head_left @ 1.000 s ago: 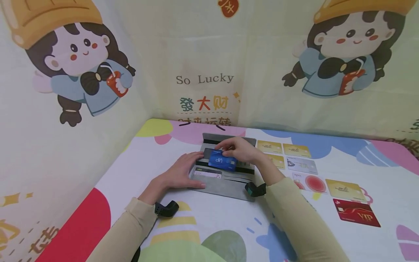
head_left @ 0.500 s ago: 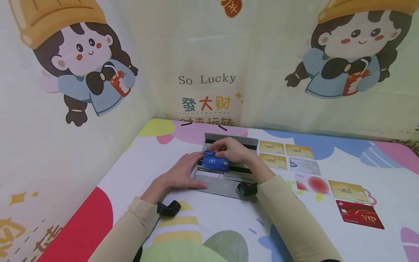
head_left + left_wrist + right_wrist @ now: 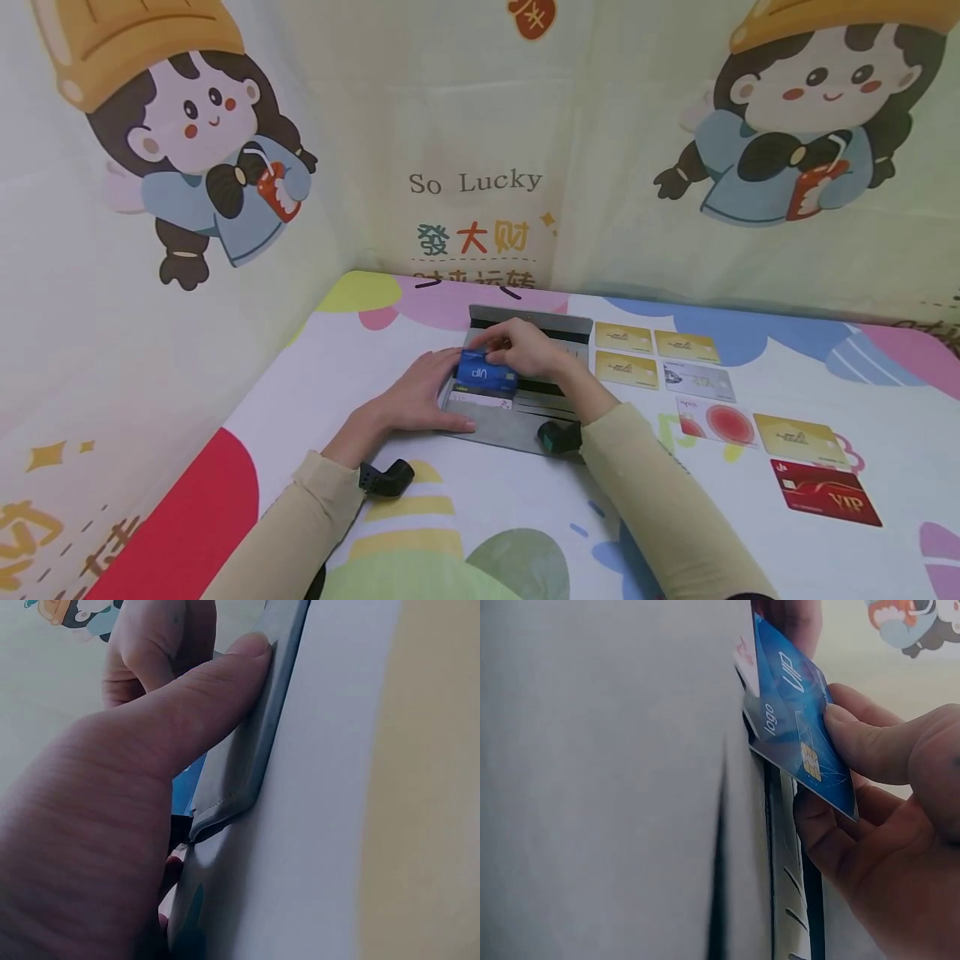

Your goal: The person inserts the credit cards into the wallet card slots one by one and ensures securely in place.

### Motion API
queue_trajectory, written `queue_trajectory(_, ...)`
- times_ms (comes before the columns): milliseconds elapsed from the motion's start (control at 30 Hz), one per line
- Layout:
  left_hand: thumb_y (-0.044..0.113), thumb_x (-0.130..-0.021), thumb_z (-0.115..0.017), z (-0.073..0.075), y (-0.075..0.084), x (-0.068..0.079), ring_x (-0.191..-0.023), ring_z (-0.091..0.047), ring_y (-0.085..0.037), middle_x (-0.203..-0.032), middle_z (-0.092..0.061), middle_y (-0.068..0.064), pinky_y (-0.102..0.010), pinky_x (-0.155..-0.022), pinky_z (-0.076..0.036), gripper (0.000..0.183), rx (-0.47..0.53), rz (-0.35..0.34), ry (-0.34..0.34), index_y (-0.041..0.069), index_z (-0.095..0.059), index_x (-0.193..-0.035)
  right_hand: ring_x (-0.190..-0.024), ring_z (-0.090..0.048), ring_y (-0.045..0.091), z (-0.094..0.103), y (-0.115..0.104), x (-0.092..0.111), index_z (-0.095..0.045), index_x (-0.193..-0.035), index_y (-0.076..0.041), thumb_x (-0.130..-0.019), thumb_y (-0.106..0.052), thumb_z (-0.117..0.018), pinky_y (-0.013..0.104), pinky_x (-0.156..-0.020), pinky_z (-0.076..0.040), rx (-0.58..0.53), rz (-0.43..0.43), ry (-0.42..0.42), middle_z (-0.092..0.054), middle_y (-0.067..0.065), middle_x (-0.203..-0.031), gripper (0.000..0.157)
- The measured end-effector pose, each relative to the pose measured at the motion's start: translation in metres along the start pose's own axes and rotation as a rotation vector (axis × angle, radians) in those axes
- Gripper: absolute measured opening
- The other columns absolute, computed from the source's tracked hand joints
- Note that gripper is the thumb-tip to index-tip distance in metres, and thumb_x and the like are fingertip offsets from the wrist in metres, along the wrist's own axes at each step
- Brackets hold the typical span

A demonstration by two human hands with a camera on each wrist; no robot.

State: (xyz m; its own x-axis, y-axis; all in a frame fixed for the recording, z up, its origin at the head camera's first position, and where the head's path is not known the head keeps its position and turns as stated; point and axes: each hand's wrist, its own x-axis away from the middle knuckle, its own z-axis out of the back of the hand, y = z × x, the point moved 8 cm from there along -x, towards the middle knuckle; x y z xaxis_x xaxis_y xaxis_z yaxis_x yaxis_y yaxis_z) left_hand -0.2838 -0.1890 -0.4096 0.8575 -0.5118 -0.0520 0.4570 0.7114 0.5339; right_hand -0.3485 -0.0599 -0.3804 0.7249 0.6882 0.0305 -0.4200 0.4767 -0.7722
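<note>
A grey card wallet [image 3: 498, 427] lies unfolded on the table, its slots facing up. My right hand [image 3: 527, 350] pinches a blue VIP card [image 3: 486, 372] between thumb and fingers, at the wallet's left slots. In the right wrist view the blue card [image 3: 795, 705] is tilted, its lower edge by the slots; whether it enters one is unclear. Just below it, a white-and-pink card [image 3: 480, 401] sits in a slot. Along the wallet's left edge rests my left hand [image 3: 412, 392], with its thumb [image 3: 210, 697] on the near flap and fingers stretched out.
Right of the wallet lie several gold cards [image 3: 623, 337], a silver card [image 3: 699, 381], a white card with a red circle [image 3: 716, 421] and a red VIP card [image 3: 825, 492]. A printed cloth wall [image 3: 360, 208] stands behind the table.
My right hand has shifted left and slightly toward me with the blue card, which now covers part of the white-and-pink card. The left hand stays on the wallet's edge.
</note>
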Motion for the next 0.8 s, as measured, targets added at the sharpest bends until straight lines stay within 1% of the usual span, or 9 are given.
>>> queue_trajectory(133,0.060,-0.074,-0.080,0.0011,0.0006,0.0003,-0.137,-0.036,-0.026,-0.153,-0.042,-0.006,-0.051,-0.115,-0.026,0.107,0.003,0.005,0.008,0.011,-0.032,-0.157,-0.094,-0.058,0.022,-0.0016,0.0009,0.0009,-0.073,-0.123,-0.010,-0.099,0.000,-0.060,0.037,-0.090,-0.051,0.001,0.006,0.009,-0.070,0.003,-0.115,0.029)
queue_trajectory(267,0.060,-0.074,-0.080,0.0014,0.0010,0.0011,-0.136,-0.036,-0.027,-0.153,-0.042,-0.005,-0.052,-0.115,-0.028,0.108,0.009,0.007,0.007,0.012,-0.031,-0.157,-0.095,-0.059,0.021,-0.0028,0.0011,0.0020,-0.073,-0.123,-0.009,-0.099,0.001,-0.060,0.036,-0.090,-0.051,-0.015,-0.004,0.027,-0.070,0.004,-0.117,0.029)
queue_trajectory(467,0.058,-0.074,-0.081,0.0037,0.0017,0.0036,-0.138,-0.035,-0.028,-0.153,-0.042,-0.006,-0.052,-0.115,-0.027,0.108,0.021,0.000,0.018,0.011,-0.032,-0.157,-0.094,-0.058,0.022,-0.0057,-0.0028,0.0020,-0.073,-0.122,-0.008,-0.098,0.002,-0.061,0.035,-0.088,-0.052,-0.021,0.000,0.048,-0.070,0.005,-0.116,0.029)
queue_trajectory(700,0.060,-0.074,-0.081,0.0011,-0.0013,0.0039,-0.138,-0.033,-0.029,-0.156,-0.037,-0.008,-0.051,-0.116,-0.027,0.112,0.012,0.040,-0.003,0.008,-0.028,-0.158,-0.095,-0.059,0.022,-0.0072,-0.0008,0.0042,-0.073,-0.123,-0.006,-0.098,0.003,-0.062,0.037,-0.092,-0.051,0.024,0.004,0.033,-0.069,0.007,-0.119,0.029)
queue_trajectory(800,0.060,-0.074,-0.081,0.0000,-0.0014,0.0029,-0.139,-0.033,-0.029,-0.157,-0.037,-0.009,-0.052,-0.116,-0.027,0.112,0.009,0.045,-0.011,0.008,-0.028,-0.158,-0.095,-0.059,0.022,-0.0068,-0.0006,0.0057,-0.072,-0.123,-0.005,-0.097,0.004,-0.061,0.039,-0.093,-0.052,0.026,0.004,0.022,-0.069,0.008,-0.119,0.029)
